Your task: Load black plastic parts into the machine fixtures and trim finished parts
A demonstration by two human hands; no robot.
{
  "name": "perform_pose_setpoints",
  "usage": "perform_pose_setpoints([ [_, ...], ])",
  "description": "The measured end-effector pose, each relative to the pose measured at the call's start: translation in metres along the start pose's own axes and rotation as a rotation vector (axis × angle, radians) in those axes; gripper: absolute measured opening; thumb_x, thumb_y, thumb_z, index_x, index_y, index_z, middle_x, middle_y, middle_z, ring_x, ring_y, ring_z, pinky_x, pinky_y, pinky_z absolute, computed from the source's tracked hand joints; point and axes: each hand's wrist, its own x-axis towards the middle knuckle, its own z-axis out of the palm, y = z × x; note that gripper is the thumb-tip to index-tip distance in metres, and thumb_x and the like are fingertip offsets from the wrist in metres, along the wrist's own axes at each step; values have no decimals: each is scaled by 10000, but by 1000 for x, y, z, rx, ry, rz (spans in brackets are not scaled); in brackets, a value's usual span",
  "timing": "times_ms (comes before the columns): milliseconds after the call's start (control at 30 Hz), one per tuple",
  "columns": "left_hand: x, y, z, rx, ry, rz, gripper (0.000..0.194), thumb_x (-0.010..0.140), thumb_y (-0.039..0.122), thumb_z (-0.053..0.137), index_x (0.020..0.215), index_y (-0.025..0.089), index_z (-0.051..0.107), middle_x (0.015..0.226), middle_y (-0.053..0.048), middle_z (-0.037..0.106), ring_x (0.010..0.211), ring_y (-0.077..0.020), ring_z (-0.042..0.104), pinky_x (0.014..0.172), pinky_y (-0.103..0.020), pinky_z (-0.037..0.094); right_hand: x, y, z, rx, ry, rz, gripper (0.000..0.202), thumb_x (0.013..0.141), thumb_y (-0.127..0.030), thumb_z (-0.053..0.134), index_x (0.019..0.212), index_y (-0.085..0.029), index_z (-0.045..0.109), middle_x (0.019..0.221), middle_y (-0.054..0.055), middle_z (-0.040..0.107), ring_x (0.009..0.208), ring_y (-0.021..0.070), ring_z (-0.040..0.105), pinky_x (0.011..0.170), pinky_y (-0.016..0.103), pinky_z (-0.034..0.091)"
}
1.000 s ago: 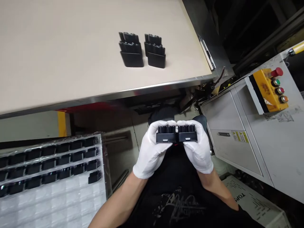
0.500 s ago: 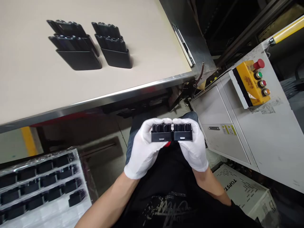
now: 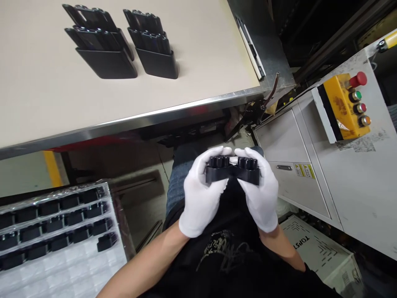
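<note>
In a white glove, my left hand (image 3: 203, 194) is closed round a small black case (image 3: 217, 174) with several rounded black tubes standing up from it. My right hand (image 3: 259, 190), gloved too, grips a similar black case (image 3: 249, 174). The two cases touch or nearly touch at their inner ends and tilt at an angle to each other. On the beige table stand more black cases with tubes, a group at the left (image 3: 108, 62) and another beside it (image 3: 158, 62).
A clear plastic tray (image 3: 77, 265) with rows of black pieces lies at lower left. The table's metal edge (image 3: 139, 121) crosses in front. At the right, a grey cabinet (image 3: 350, 182) carries a yellow button box (image 3: 344, 105). A white-and-black tool (image 3: 251, 49) lies on the table's right side.
Both hands have turned the cases, so that they now meet at an angle instead of in a straight line. The view has shifted slightly, and the table sits higher in it.
</note>
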Motion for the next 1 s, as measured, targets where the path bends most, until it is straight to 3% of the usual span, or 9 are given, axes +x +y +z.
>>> perform_pose_setpoints([
  [100, -4, 3, 2, 273, -9, 172, 525, 918, 61, 694, 1420, 207, 652, 1426, -77, 698, 1354, -259, 652, 1202, -424, 524, -4, -10, 9, -333, 0, -163, 514, 1008, -124, 595, 1490, -303, 607, 1439, 40, 709, 1366, 252, 666, 1186, 454, 573],
  [200, -6, 0, 2, 344, -37, 221, 553, 950, 46, 607, 1485, 188, 598, 1471, -86, 671, 1388, -252, 631, 1204, -406, 528, -6, -9, 15, -479, -30, -273, 555, 1042, -154, 536, 1586, -261, 504, 1496, 76, 668, 1405, 252, 637, 1181, 443, 580],
  [333, -5, -5, -1, 387, -40, 199, 542, 945, 51, 583, 1470, 184, 604, 1434, -83, 698, 1350, -258, 662, 1162, -417, 568, -7, -3, 15, -547, -56, -271, 542, 1054, -175, 513, 1594, -204, 480, 1469, 113, 683, 1374, 252, 663, 1138, 429, 611],
  [567, -7, -7, -4, 395, -56, 168, 593, 919, 30, 561, 1492, 186, 584, 1455, -83, 685, 1355, -235, 656, 1187, -390, 539, -10, -1, 16, -585, -31, -267, 532, 1061, -196, 501, 1593, -202, 481, 1456, 114, 695, 1354, 259, 680, 1117, 440, 624],
  [700, -7, -5, -6, 464, -64, 193, 675, 865, 22, 545, 1521, 179, 560, 1446, -107, 677, 1341, -258, 654, 1197, -438, 518, -11, 0, 15, -540, -32, -239, 551, 1069, -189, 475, 1619, -204, 458, 1491, 110, 671, 1393, 252, 650, 1160, 431, 594],
  [767, -5, -3, -7, 445, -87, 140, 703, 840, 32, 546, 1527, 179, 557, 1452, -117, 667, 1337, -275, 651, 1200, -468, 509, -11, 1, 13, -487, -45, -208, 564, 1072, -194, 479, 1634, -220, 446, 1526, 104, 645, 1427, 258, 620, 1197, 444, 563],
  [900, 2, -2, -14, 223, -203, -144, 712, 823, 96, 600, 1530, 173, 566, 1543, -114, 612, 1439, -315, 572, 1255, -497, 447, -13, 7, 8, -347, -137, -126, 602, 1078, -222, 471, 1674, -250, 386, 1600, 95, 578, 1479, 273, 568, 1259, 481, 494],
  [1000, 4, -5, -19, 104, -245, -278, 707, 852, 192, 662, 1551, 176, 551, 1579, -103, 584, 1491, -337, 516, 1280, -520, 407, -16, 12, 8, -295, -144, -54, 583, 1090, -238, 455, 1670, -249, 395, 1594, 98, 583, 1470, 276, 576, 1267, 493, 479],
])
